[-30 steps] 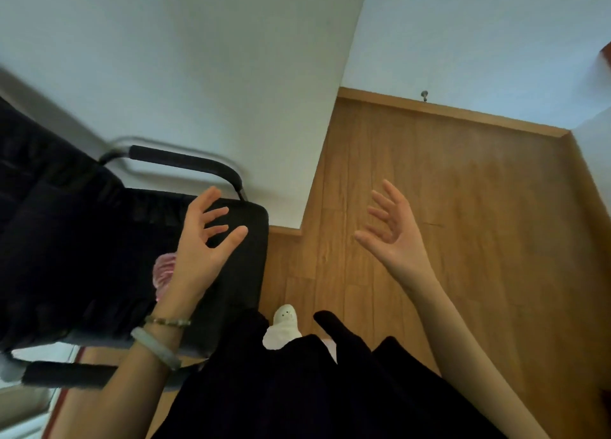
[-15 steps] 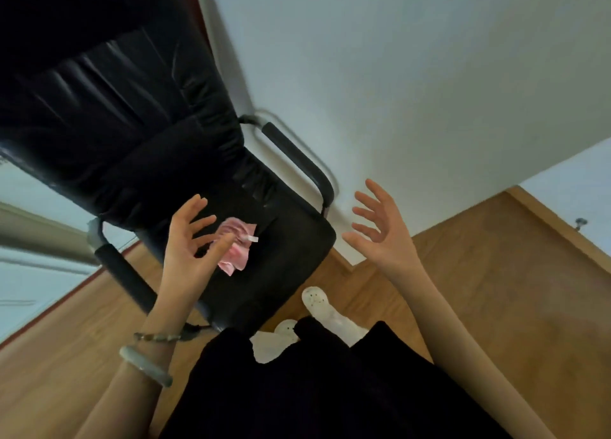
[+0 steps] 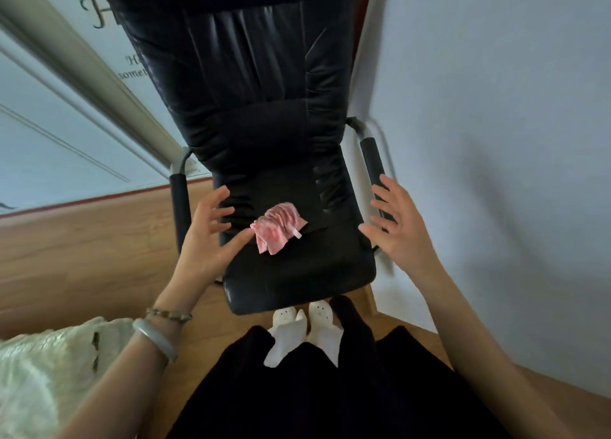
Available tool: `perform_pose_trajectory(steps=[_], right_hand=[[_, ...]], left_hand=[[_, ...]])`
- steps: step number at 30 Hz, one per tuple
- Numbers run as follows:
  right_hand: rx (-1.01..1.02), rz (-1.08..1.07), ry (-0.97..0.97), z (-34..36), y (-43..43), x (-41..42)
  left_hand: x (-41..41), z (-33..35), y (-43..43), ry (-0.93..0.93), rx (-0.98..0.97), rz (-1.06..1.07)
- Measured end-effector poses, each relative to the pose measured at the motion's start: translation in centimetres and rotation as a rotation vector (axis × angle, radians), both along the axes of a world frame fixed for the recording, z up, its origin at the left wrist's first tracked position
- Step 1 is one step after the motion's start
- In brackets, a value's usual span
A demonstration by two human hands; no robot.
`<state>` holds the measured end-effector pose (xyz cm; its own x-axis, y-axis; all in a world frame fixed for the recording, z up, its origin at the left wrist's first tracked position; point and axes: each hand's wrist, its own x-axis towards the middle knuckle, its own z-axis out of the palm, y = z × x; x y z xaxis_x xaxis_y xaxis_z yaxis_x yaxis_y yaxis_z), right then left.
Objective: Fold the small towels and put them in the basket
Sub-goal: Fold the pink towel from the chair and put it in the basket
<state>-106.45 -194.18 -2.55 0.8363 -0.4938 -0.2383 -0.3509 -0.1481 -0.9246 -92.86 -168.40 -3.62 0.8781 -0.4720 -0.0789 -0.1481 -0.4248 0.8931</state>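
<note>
The small towel [image 3: 279, 228] is pink and lies crumpled, not folded, near the middle of the seat of a black padded chair [image 3: 297, 273], with a white tag [image 3: 297, 234] at its right edge. The left hand [image 3: 211, 237] hovers at the left side of the seat, palm turned toward the towel. Its grip is slack, with fingers spread and nothing held. The thumb tip is just beside the towel's left edge, and contact cannot be confirmed. The right hand [image 3: 396, 230] hovers at the right side of the seat, in front of the right armrest [image 3: 372, 161] and apart from the towel. Its grip is likewise slack, fingers spread, holding nothing. The left wrist carries a beaded bracelet [image 3: 168, 314] and a pale bangle [image 3: 155, 339]. Two feet in white socks [image 3: 304, 329] stand on the wooden floor [image 3: 82, 247] just in front of the seat edge, below a black garment [image 3: 314, 389]. A cream cloth [image 3: 39, 372] lies at the lower left. The chair stands near a pale wall [image 3: 496, 108].
</note>
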Motion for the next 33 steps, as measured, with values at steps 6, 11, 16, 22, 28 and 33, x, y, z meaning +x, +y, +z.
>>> perform_pose_trajectory(steps=[6, 11, 16, 22, 28, 33], right_hand=[[-0.058, 0.157, 0.059, -3.3, 0.3, 2.8], [-0.113, 0.163, 0.108, -9.4, 0.6, 5.4], [-0.223, 0.215, 0.159, -17.9, 0.5, 8.0], [-0.383, 0.355, 0.254, -28.5, -0.2, 10.2], [-0.500, 0.495, 0.273, -36.2, -0.7, 12.8], [-0.657, 0.621, 0.324, -40.2, -0.8, 13.9]], left_hand=[[1.0, -2.5, 0.9, 0.015, 0.113, -0.017], [1.8, -7.9, 1.9, 0.059, 0.251, -0.078], [3.0, -15.5, 2.4, 0.050, 0.374, -0.089], [3.0, -26.7, 1.1, 0.079, 0.377, -0.078], [2.9, -35.7, -0.1, -0.070, 0.444, -0.169], [3.3, -39.9, -0.1, -0.135, 0.564, -0.243]])
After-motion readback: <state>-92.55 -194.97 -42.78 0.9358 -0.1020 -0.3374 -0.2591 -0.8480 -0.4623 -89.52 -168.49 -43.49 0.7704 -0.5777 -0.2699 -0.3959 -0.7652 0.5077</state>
